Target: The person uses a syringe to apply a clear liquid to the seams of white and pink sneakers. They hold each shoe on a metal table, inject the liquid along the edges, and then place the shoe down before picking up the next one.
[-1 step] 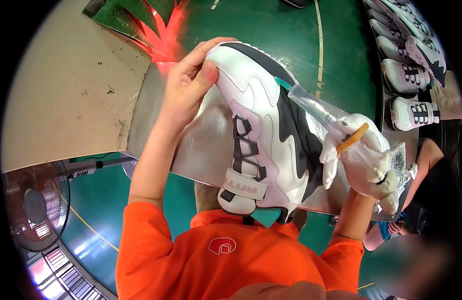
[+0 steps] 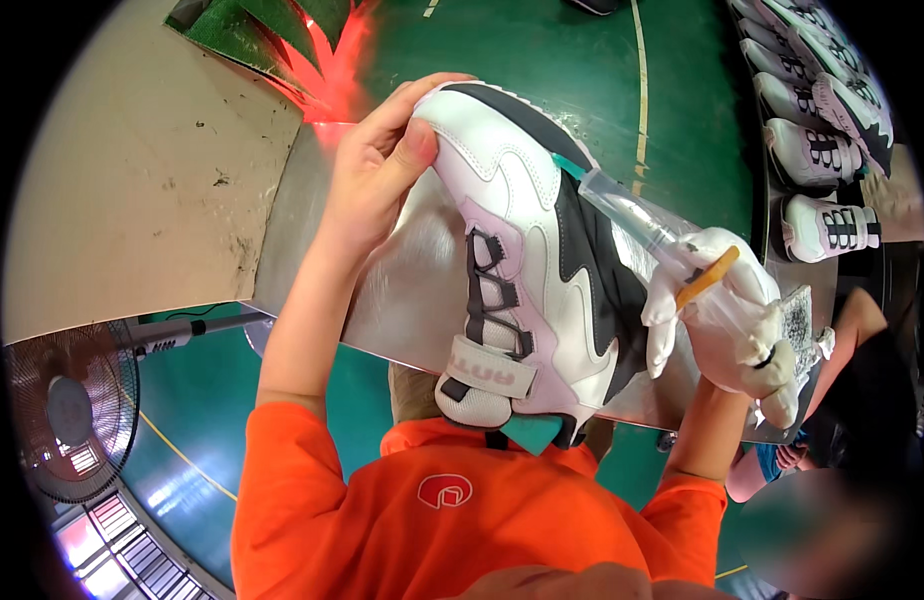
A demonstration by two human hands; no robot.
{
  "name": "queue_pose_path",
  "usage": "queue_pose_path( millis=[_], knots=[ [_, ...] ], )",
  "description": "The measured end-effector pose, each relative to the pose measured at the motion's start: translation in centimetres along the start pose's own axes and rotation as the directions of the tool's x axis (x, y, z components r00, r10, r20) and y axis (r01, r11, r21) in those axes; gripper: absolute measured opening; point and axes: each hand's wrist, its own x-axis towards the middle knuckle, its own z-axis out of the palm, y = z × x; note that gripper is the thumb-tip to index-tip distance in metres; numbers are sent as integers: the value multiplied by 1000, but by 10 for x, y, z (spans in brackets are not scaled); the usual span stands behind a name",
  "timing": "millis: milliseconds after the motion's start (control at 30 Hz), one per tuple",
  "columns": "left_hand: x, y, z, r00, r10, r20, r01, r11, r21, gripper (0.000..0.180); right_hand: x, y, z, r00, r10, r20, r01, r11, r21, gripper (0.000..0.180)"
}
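A white, lilac and black sneaker point(image 2: 502, 250) is held over the metal table, its toe away from me and its heel near my chest. My left hand point(image 2: 387, 165), bare, is closed round the toe, thumb on the upper and fingers at the sole edge. My right hand point(image 2: 717, 310), in a white glove, is closed round a clear syringe point(image 2: 632, 215). The syringe's green tip point(image 2: 567, 165) touches or nearly touches the seam between upper and sole. A yellow-orange strip point(image 2: 707, 277) lies across the syringe at my fingers. A speckled grey pad point(image 2: 799, 328) sits by the glove.
The metal tabletop point(image 2: 402, 290) lies under the shoe. A beige panel point(image 2: 152, 170) borders it on the left, with red-lit green strips point(image 2: 322, 70) behind. Similar sneakers point(image 2: 832, 225) line the right side, near another person's arm point(image 2: 857, 320). A fan point(image 2: 70, 410) stands lower left.
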Motion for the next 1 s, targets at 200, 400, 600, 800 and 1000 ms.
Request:
queue_pose_path(
  millis=[200, 400, 600, 800, 1000],
  knots=[
    [-8, 1, 4, 984, -119, -133, 111, 992, -65, 48, 0, -3, -15, 953, -202, 227, 153, 964, 216, 99],
    [-78, 16, -8, 842, -322, -432, 505, 752, 423, 35, -51, -17, -25, 888, -449, 102, 434, 890, 143, 60],
    [-118, 86, 61, 504, -863, -20, 577, 320, 752, 29, -111, 18, 24, 582, -682, -443, 378, 709, -595, 56],
    [-61, 88, 109, 989, -11, 145, -120, 501, 857, 64, -118, 72, 45, 423, -663, -618, 134, 720, -680, 91],
    [-52, 23, 130, 998, -61, 25, 35, 815, 578, 72, -115, 92, 63, 621, -503, -601, -114, 701, -704, 74]
  ],
)
